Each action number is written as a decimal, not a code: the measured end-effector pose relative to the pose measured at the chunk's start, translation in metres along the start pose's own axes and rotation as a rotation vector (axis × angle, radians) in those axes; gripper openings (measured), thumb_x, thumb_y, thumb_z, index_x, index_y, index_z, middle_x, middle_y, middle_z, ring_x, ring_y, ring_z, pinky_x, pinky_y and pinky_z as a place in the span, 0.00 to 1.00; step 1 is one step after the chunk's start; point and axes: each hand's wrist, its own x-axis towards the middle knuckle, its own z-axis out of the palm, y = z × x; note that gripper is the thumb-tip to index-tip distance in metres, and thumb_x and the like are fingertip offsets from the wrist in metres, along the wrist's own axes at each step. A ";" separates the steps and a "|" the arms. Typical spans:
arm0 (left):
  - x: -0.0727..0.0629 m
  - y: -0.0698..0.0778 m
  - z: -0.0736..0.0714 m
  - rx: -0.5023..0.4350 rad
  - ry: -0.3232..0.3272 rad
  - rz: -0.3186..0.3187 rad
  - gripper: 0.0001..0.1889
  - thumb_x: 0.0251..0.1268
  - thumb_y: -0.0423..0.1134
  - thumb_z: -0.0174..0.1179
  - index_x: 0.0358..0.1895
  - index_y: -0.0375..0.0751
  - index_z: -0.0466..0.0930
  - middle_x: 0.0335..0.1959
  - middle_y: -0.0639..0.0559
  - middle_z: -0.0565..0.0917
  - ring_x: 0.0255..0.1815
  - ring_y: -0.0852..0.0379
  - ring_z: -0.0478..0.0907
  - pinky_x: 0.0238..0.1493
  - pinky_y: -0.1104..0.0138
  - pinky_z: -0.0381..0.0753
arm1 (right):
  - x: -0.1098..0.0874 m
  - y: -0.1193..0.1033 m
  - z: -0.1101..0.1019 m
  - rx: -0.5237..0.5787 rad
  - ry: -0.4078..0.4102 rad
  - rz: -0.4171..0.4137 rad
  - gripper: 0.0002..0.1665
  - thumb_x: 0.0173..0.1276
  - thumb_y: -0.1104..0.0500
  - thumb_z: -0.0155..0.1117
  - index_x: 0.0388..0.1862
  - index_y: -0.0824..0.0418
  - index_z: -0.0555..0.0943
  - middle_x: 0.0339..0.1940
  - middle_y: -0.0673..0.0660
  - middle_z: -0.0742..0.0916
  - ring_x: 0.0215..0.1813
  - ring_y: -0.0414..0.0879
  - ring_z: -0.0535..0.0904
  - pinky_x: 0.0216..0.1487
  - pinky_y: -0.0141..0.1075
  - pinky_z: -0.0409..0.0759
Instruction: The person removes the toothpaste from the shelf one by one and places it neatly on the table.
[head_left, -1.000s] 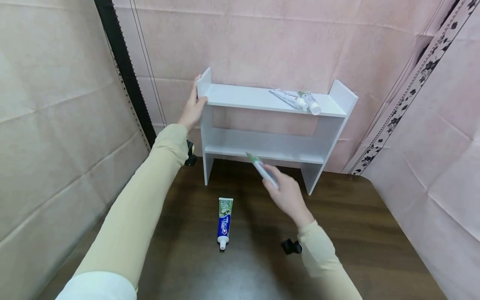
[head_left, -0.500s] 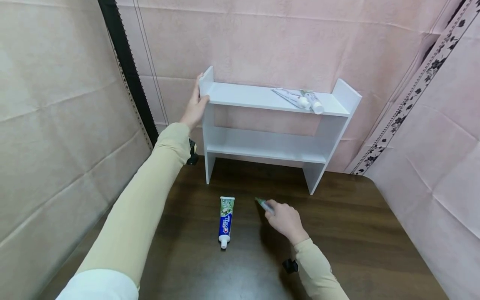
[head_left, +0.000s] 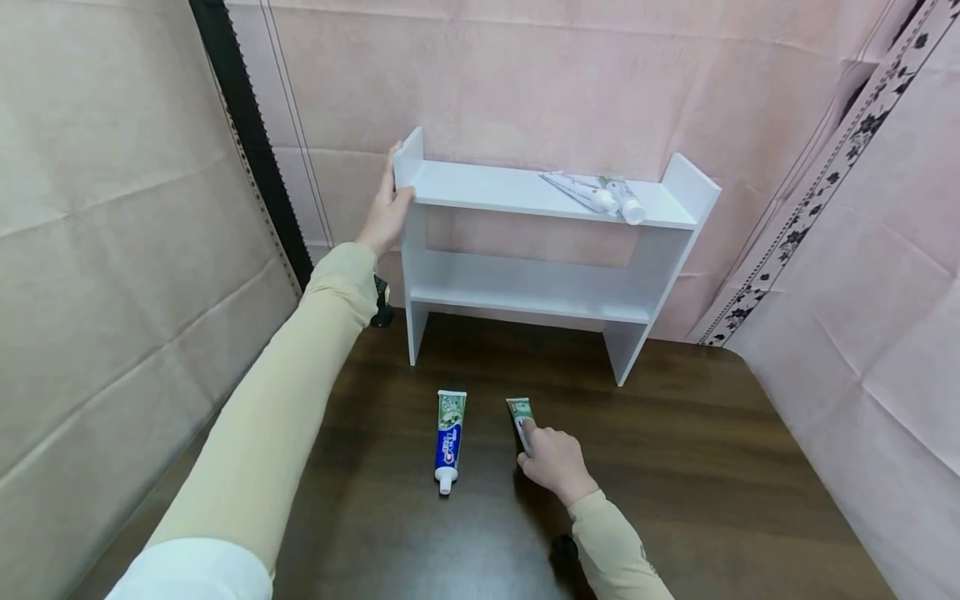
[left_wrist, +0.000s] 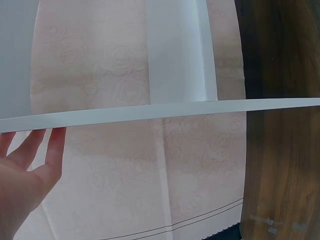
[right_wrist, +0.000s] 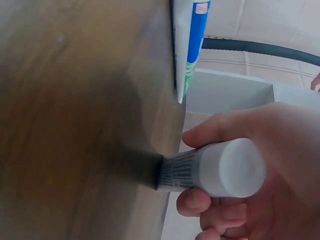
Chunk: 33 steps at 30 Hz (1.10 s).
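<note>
My right hand [head_left: 557,463] pinches a toothpaste tube [head_left: 519,409] between thumb and fingers, low over the dark table. In the right wrist view that tube's white cap [right_wrist: 242,167] points toward the camera, and its flat far end is at the tabletop; whether it touches is unclear. To its left lies a green, white and blue toothpaste tube [head_left: 449,437], cap toward me. My left hand [head_left: 386,215] rests against the outer left side of a white two-tier shelf [head_left: 525,310]. In the left wrist view its fingers [left_wrist: 56,145] reach up to the panel, fairly straight.
Two whitish tubes [head_left: 581,193] lie together on the shelf's top board, toward the right. Pale cloth hangings [head_left: 540,75] stand behind and on both sides. The brown wooden table [head_left: 720,467] extends in front of the shelf.
My right hand has moved down and toward me from in front of the shelf, carrying its tube to the tabletop. The left hand stays at the shelf's side.
</note>
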 end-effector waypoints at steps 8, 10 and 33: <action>0.000 -0.001 0.000 0.015 0.004 -0.021 0.36 0.74 0.37 0.36 0.77 0.71 0.34 0.81 0.59 0.40 0.80 0.52 0.44 0.77 0.51 0.48 | -0.003 -0.005 0.012 -0.002 0.042 -0.014 0.15 0.57 0.58 0.70 0.40 0.65 0.81 0.21 0.58 0.84 0.18 0.46 0.74 0.18 0.39 0.70; 0.001 -0.002 0.000 0.012 0.009 -0.013 0.36 0.73 0.37 0.36 0.77 0.70 0.34 0.81 0.59 0.40 0.80 0.53 0.44 0.77 0.51 0.48 | -0.002 -0.004 0.014 0.013 0.048 -0.006 0.09 0.60 0.58 0.68 0.35 0.63 0.81 0.19 0.56 0.83 0.17 0.43 0.72 0.17 0.36 0.68; 0.003 -0.006 -0.001 -0.001 0.011 0.039 0.36 0.73 0.34 0.37 0.78 0.65 0.36 0.81 0.53 0.42 0.79 0.48 0.49 0.74 0.52 0.54 | 0.029 0.002 -0.113 0.003 0.180 -0.094 0.21 0.67 0.57 0.61 0.58 0.62 0.79 0.27 0.55 0.83 0.23 0.45 0.74 0.25 0.38 0.75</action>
